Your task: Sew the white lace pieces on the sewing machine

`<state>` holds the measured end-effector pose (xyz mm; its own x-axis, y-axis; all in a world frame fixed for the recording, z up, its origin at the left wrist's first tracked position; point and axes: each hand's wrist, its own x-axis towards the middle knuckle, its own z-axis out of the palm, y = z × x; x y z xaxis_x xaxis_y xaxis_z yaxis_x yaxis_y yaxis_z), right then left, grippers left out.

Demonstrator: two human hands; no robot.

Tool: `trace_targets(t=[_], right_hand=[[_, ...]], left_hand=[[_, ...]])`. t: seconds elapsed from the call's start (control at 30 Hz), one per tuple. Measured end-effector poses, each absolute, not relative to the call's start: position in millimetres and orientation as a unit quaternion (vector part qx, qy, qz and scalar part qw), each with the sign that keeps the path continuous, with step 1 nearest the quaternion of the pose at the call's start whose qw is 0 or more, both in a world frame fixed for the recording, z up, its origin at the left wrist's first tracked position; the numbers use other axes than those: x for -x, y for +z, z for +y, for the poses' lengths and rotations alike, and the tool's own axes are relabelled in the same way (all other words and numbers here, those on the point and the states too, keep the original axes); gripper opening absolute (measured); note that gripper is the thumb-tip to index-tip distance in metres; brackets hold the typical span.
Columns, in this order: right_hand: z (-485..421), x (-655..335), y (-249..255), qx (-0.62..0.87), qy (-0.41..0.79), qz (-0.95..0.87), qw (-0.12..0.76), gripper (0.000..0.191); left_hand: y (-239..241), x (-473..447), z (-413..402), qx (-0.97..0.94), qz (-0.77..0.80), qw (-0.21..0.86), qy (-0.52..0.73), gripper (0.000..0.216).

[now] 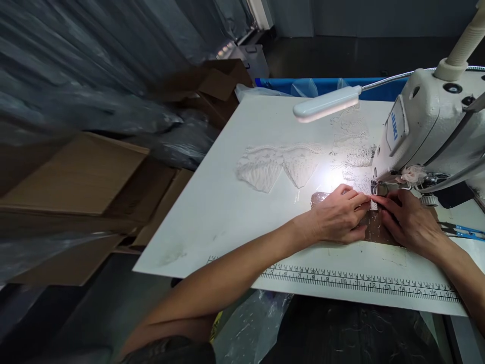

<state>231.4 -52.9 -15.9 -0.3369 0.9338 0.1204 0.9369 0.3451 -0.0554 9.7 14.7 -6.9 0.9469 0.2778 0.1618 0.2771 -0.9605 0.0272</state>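
My left hand [339,217] and my right hand [407,222] lie side by side on the white table [227,202], just in front of the needle area [379,189] of a white sewing machine [428,131]. Both press a small piece of lace fabric [373,225] flat, fingertips meeting near the presser foot. The fingers of each hand are drawn together on the fabric. Several white lace pieces [280,164] lie spread to the left of the needle, under the lamp's glare.
A white lamp [326,103] on a flexible neck hangs over the table. A printed ruler [359,280] runs along the front edge. Blue-handled snips [464,231] lie at right. Cardboard boxes [87,177] and plastic sheeting stand at left; a blue bin [326,86] sits behind.
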Motion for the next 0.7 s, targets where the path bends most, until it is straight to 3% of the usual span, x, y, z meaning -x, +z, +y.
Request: trace_targets(t=[0.2,0.53,0.7], right_hand=[[-56.3,-235.5,-15.3,0.539,-0.005,-0.835,0.113,0.043],[-54.2,-229.4,-17.7,0.576,-0.016,-0.815,0.069,0.045],[-53.5,-229.8,-20.2,0.575,0.001,-0.814,0.087,0.044]], left_hand=[[-9.5,-10.1,18.7,-0.984,0.152,0.018,0.086,0.046],[-8.4,-12.1,23.4,-0.978,0.182,0.051,0.091,0.046],[-8.8,-13.5,25.6,-0.975,0.193,0.067,0.092,0.047]])
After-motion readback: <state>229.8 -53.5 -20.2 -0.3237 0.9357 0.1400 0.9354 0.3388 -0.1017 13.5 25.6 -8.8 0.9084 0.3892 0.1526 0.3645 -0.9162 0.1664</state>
